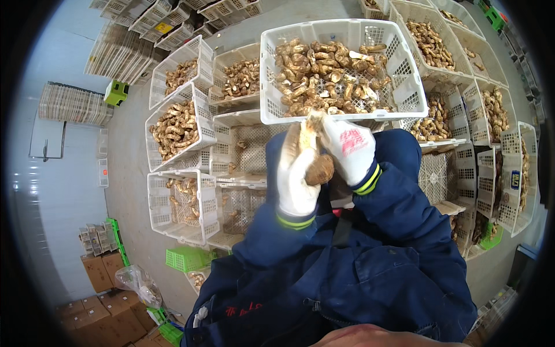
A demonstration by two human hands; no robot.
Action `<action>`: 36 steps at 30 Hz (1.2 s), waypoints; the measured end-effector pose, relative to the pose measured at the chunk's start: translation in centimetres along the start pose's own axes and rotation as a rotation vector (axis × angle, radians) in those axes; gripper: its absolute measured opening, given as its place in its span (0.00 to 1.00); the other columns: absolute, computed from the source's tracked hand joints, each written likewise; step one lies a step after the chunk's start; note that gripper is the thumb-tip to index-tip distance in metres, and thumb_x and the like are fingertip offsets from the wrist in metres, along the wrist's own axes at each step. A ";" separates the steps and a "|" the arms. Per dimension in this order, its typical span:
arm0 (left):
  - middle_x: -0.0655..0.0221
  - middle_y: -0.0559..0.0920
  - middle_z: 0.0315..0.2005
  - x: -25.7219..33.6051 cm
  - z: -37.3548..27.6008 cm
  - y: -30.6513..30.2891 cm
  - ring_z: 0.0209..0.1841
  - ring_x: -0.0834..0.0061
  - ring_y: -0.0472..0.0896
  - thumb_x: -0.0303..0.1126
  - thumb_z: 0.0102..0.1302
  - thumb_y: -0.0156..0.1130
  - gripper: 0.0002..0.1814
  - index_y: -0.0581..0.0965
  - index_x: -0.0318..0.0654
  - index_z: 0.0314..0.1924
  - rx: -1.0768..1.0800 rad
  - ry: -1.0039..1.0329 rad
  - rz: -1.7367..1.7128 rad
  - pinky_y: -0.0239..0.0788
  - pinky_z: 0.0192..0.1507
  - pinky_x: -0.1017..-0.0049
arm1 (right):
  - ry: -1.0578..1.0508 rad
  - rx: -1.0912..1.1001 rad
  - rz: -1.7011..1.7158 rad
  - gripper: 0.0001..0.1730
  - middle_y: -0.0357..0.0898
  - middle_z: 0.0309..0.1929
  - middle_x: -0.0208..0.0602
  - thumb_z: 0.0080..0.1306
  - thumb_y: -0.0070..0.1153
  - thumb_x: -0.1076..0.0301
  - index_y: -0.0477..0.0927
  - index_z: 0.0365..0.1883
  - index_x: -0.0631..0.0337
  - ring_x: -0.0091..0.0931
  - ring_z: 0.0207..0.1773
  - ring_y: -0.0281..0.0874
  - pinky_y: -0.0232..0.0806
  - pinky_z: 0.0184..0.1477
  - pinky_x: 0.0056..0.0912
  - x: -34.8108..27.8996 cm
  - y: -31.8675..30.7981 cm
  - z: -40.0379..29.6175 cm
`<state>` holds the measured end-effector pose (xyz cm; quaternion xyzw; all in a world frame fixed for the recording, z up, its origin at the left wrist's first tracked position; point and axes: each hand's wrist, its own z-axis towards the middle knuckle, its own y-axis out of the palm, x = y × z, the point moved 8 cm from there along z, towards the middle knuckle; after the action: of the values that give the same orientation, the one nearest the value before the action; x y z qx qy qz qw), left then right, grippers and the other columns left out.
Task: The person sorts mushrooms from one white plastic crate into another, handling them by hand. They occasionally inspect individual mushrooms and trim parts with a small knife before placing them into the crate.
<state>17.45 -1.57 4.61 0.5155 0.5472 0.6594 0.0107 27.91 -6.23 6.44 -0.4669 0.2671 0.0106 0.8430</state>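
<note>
A mushroom (319, 170) with a brown cap and pale stem is in my gloved left hand (295, 182), its cap towards me and its stem pointing away. My right hand (348, 145), in a white glove with red print, has its fingers at the far end of the stem. Blur there hides whether a small tool is also between those fingers. Just beyond both hands stands a white plastic crate (342, 117) holding many brown mushrooms (299, 60). Its near rim is close to my fingertips.
Crates of mushrooms stand left (175, 130) and right (433, 43). A crate with a few mushrooms (184, 195) sits lower left. Stacked crates (125, 52), a green stool (116, 93), a green basket (186, 259) and cardboard boxes (108, 321) lie farther out on the floor.
</note>
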 end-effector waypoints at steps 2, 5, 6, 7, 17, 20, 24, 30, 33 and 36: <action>0.50 0.69 0.69 -1.2 -0.3 -0.3 0.71 0.61 0.70 0.20 0.68 0.56 0.35 0.59 0.26 0.74 0.062 -0.097 0.006 0.61 0.75 0.64 | 0.184 0.009 -0.065 0.15 0.83 0.32 0.37 0.68 0.60 0.66 0.83 0.53 0.52 0.39 0.35 0.83 0.74 0.36 0.37 1.6 -0.3 0.0; 0.51 0.70 0.69 0.2 0.0 -0.3 0.71 0.61 0.70 0.21 0.68 0.57 0.35 0.59 0.26 0.74 -0.009 0.032 -0.024 0.60 0.76 0.64 | 0.013 0.324 0.054 0.18 0.85 0.33 0.35 0.61 0.67 0.67 0.85 0.50 0.52 0.36 0.33 0.83 0.74 0.35 0.35 0.6 -3.6 -0.8; 0.52 0.70 0.68 0.6 -0.2 -0.3 0.71 0.62 0.71 0.23 0.69 0.56 0.35 0.59 0.27 0.74 -0.040 0.033 0.003 0.61 0.75 0.64 | 0.061 0.199 0.024 0.18 0.84 0.32 0.35 0.60 0.67 0.68 0.85 0.51 0.52 0.36 0.33 0.83 0.74 0.35 0.35 1.1 -3.2 -1.1; 0.53 0.71 0.68 0.4 -0.2 -0.6 0.70 0.63 0.71 0.22 0.69 0.56 0.35 0.58 0.28 0.75 -0.021 -0.020 0.043 0.62 0.74 0.65 | 0.083 0.129 0.012 0.19 0.83 0.31 0.34 0.60 0.67 0.69 0.85 0.51 0.52 0.35 0.32 0.83 0.74 0.35 0.35 1.2 -3.2 -1.6; 0.54 0.72 0.68 0.0 -1.1 0.0 0.68 0.64 0.74 0.25 0.70 0.55 0.36 0.57 0.29 0.75 -0.015 -0.059 0.192 0.67 0.68 0.67 | -0.280 -0.050 -0.257 0.14 0.71 0.26 0.30 0.65 0.56 0.65 0.76 0.48 0.57 0.29 0.29 0.76 0.66 0.29 0.36 -1.1 -1.6 -3.1; 0.53 0.72 0.67 0.0 -0.9 -0.9 0.68 0.63 0.74 0.26 0.70 0.56 0.34 0.61 0.27 0.74 0.054 -0.095 0.133 0.69 0.67 0.69 | -0.218 -0.029 -0.236 0.15 0.72 0.27 0.31 0.65 0.57 0.64 0.76 0.48 0.56 0.31 0.31 0.77 0.67 0.30 0.38 -0.8 -0.9 -3.0; 0.51 0.72 0.67 -0.7 -1.3 -0.9 0.70 0.60 0.72 0.25 0.69 0.57 0.33 0.63 0.28 0.73 0.000 -0.174 -0.037 0.63 0.74 0.64 | 0.030 -0.067 -0.157 0.16 0.79 0.30 0.34 0.68 0.57 0.63 0.79 0.53 0.54 0.34 0.34 0.81 0.71 0.34 0.37 1.7 -0.3 -2.2; 0.50 0.71 0.68 -0.9 -1.9 -1.5 0.70 0.58 0.72 0.25 0.68 0.58 0.35 0.61 0.28 0.74 -0.033 -0.177 -0.092 0.66 0.72 0.61 | 0.217 0.027 0.045 0.15 0.86 0.38 0.39 0.66 0.63 0.71 0.85 0.52 0.55 0.37 0.40 0.85 0.76 0.42 0.34 4.0 -1.8 -3.5; 0.50 0.71 0.68 -1.1 -2.0 -2.3 0.69 0.58 0.73 0.25 0.69 0.57 0.35 0.61 0.29 0.75 0.003 -0.243 0.001 0.73 0.65 0.65 | 0.139 0.074 0.188 0.16 0.85 0.38 0.41 0.69 0.61 0.71 0.84 0.55 0.55 0.38 0.40 0.85 0.75 0.42 0.33 2.5 -2.4 -5.2; 0.50 0.72 0.68 -1.1 -2.2 -2.6 0.65 0.60 0.76 0.26 0.69 0.56 0.34 0.61 0.30 0.75 0.004 -0.243 0.048 0.76 0.59 0.68 | 0.551 -0.099 0.647 0.17 0.85 0.43 0.44 0.72 0.56 0.71 0.80 0.59 0.60 0.37 0.46 0.85 0.76 0.47 0.33 3.7 0.0 -7.7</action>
<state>15.01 -2.76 2.23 0.6046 0.5304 0.5911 0.0601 27.74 -13.20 1.48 -0.3842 0.6141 0.1622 0.6700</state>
